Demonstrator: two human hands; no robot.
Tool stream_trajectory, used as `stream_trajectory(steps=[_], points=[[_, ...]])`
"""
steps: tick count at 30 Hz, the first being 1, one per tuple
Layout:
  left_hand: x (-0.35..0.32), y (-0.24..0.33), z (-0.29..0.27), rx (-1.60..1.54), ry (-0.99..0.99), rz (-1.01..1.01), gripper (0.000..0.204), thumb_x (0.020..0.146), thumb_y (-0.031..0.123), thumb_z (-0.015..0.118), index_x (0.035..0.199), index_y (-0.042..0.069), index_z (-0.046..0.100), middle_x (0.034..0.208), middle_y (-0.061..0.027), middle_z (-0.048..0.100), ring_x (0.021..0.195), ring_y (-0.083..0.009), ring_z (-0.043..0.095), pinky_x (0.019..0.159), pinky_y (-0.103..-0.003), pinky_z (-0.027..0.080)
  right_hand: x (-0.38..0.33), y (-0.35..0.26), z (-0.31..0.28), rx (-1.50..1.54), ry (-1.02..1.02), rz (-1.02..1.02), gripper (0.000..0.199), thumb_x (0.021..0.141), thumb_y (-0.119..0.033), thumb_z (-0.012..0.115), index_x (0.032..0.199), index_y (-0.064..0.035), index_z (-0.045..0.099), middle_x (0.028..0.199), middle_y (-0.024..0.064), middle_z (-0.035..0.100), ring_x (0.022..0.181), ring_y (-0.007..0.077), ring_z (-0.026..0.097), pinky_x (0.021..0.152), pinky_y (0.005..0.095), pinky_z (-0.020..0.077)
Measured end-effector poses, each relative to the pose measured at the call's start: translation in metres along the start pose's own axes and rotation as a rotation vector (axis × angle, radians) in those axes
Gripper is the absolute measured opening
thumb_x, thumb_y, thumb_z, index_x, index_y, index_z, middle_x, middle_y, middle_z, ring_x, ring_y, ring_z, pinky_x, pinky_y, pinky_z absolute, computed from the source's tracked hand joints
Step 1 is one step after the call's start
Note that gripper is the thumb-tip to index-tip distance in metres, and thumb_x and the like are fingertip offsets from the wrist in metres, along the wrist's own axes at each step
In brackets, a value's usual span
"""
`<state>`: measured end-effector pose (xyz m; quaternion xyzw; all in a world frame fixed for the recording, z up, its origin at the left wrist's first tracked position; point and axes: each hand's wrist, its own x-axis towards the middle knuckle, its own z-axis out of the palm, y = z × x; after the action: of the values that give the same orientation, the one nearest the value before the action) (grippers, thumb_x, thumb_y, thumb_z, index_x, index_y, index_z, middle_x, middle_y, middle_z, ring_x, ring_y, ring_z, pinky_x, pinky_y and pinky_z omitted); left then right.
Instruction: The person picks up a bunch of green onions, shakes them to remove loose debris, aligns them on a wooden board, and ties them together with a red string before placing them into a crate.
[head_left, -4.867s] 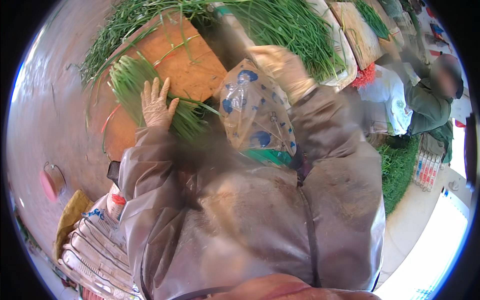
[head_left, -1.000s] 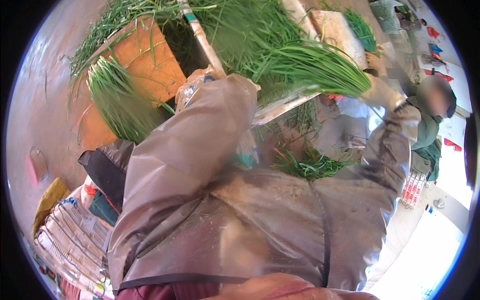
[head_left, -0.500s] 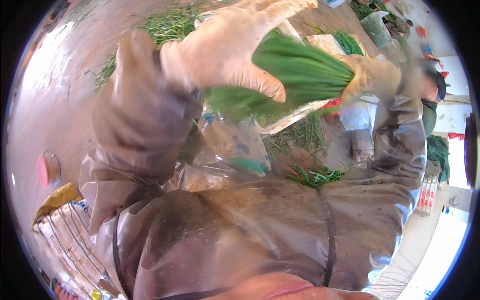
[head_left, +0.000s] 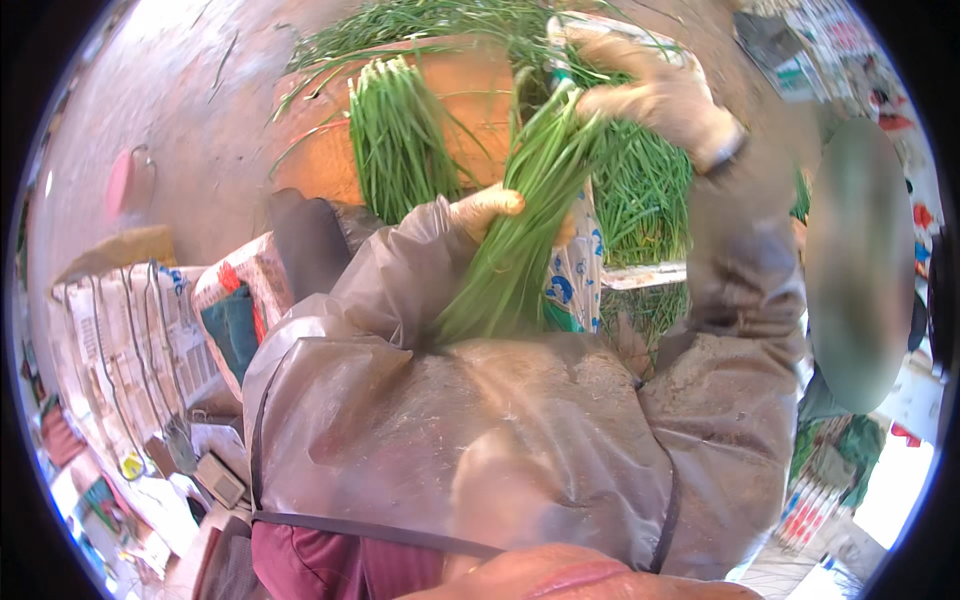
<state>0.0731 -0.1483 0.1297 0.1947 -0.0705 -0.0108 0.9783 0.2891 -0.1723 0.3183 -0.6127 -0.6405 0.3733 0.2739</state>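
My left hand [head_left: 490, 210], in a pale glove, is wrapped round the middle of a bunch of garlic chives [head_left: 535, 190]. The bunch slants, its pale ends up by my right hand and its green tips down against my apron. My right hand [head_left: 665, 105], also gloved and blurred by motion, is beside the pale ends with its fingers apart. One fingertip overlaps them; whether it touches cannot be told. Another bunch of garlic chives [head_left: 398, 140] lies on an orange board [head_left: 480, 90] to the left. More loose garlic chives [head_left: 645, 195] fill a white tray [head_left: 645, 277] on the right.
Loose green leaves [head_left: 420, 25] lie scattered beyond the board. A patterned plastic bag [head_left: 562, 285] hangs near my apron. At left stand a white crate [head_left: 130, 340] and a pink round stool [head_left: 128, 183]. Someone in dark green [head_left: 860, 260] is close on my right.
My left hand was spread open and now grips the bunch. My right hand, which held the bunch's end, now has its fingers apart. The bunch has turned from lying sideways to slanting downward.
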Motion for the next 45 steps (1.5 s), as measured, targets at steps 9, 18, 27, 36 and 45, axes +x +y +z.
stream_trajectory(steps=[9, 18, 27, 36, 45], points=[[0.038, 0.076, -0.034, -0.136, 0.641, 0.398, 0.035, 0.082, 0.028, 0.074, 0.106, 0.005, 0.065, 0.096, -0.0094, 0.069, 0.083, -0.0234, 0.066, 0.075, -0.040, 0.056, -0.012, 0.031, 0.158, -0.215, 0.569, -0.018, 0.085, 0.069, -0.024, 0.080, 0.139, 0.0008, 0.039, 0.123, 0.0231, 0.055, 0.109, 0.0312, 0.055, 0.096, 0.0348, 0.0426], [0.078, 0.009, 0.012, -0.551, 0.251, 0.438, 0.030, 0.088, 0.024, 0.068, 0.115, 0.011, 0.062, 0.108, -0.0074, 0.066, 0.097, -0.0232, 0.063, 0.090, -0.042, 0.050, -0.007, 0.019, 0.050, 0.334, -0.070, 0.537, 0.071, 0.077, -0.006, 0.071, 0.140, 0.0032, 0.038, 0.121, 0.0087, 0.057, 0.106, 0.0143, 0.055, 0.092, 0.0263, 0.0461], [0.086, 0.026, -0.009, -0.871, -0.014, 0.683, 0.077, 0.088, 0.059, 0.053, 0.139, 0.004, 0.035, 0.140, -0.0208, 0.042, 0.125, -0.0385, 0.047, 0.105, -0.058, 0.037, 0.139, 0.021, 0.006, -0.124, -0.776, 0.791, 0.043, 0.085, -0.038, 0.070, 0.106, -0.0004, 0.066, 0.089, 0.0073, 0.069, 0.079, 0.0148, 0.065, 0.070, 0.0316, 0.0540], [0.036, 0.000, -0.014, -0.573, 0.359, 0.382, 0.047, 0.092, 0.042, 0.058, 0.121, 0.005, 0.058, 0.116, -0.0122, 0.064, 0.104, -0.0218, 0.062, 0.091, -0.042, 0.051, 0.021, -0.020, 0.113, -0.961, -0.503, 0.487, 0.064, 0.091, -0.043, 0.055, 0.133, 0.0045, 0.042, 0.107, 0.0234, 0.062, 0.098, 0.0357, 0.062, 0.081, 0.0376, 0.0523], [-0.060, 0.012, -0.007, 0.012, 0.509, 0.234, 0.056, 0.077, 0.013, 0.072, 0.127, 0.003, 0.050, 0.085, -0.0021, 0.053, 0.067, -0.0126, 0.050, 0.066, -0.028, 0.044, -0.014, 0.050, 0.133, 0.835, 0.074, 0.336, 0.052, 0.098, -0.041, 0.048, 0.132, -0.0023, 0.051, 0.110, 0.0055, 0.063, 0.102, 0.0160, 0.059, 0.091, 0.0349, 0.0471]])
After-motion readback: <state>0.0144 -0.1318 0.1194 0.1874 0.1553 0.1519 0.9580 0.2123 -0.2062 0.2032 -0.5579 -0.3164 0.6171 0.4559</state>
